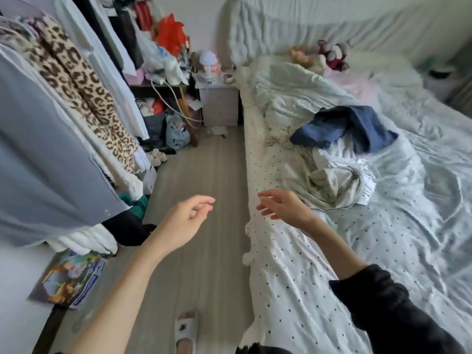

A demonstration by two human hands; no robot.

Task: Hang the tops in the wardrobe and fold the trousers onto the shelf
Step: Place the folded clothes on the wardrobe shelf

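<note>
Both hands empty with loosely curled fingers, right hand (283,208) nearer than left hand (187,218) to crumpled pale grey-white garment (334,186) on dotted white bed sheet (293,282), just ahead-right of fingertips.

The bed sheet (319,290) is smooth white cloth with small dark dots, a little shiny where it wrinkles. The blue garment (357,123) on it looks like matt, heavier cloth (maybe denim, I cannot tell). The leopard-print garment (84,90) hanging at the left looks fluffy and soft. The floor (199,187) is pale wood-look boards, matt. The booklet (69,277) has a glossy paper cover.
</note>
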